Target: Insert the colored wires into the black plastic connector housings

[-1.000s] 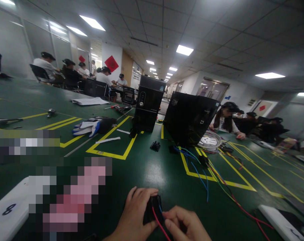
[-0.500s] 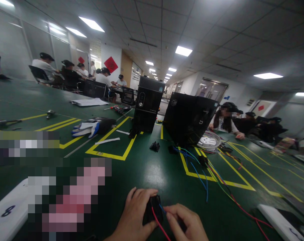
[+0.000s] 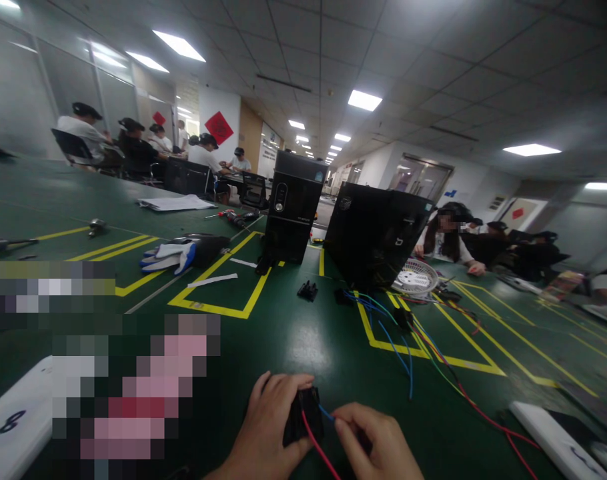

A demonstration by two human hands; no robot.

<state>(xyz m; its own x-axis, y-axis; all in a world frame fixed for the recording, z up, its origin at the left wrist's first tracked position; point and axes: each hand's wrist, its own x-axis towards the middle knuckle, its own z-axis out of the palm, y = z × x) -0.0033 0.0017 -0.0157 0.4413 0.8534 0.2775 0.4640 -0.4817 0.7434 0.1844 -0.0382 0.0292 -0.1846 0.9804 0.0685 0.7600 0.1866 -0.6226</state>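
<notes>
At the bottom edge my left hand is wrapped round a small black connector block. A red wire and a blue wire run out of the block. My right hand sits just right of it, fingers pinched on the blue wire. Both hands rest low over the green table.
Two black computer cases stand mid-table, with loose coloured wires and a white fan to the right. Work gloves lie left, a small black part ahead. White boards flank me. Other people sit at the back and right.
My right hand has shifted slightly right, with its fingertips now pinching the blue wire. The left hand keeps hold of the block. The view has drifted a little.
</notes>
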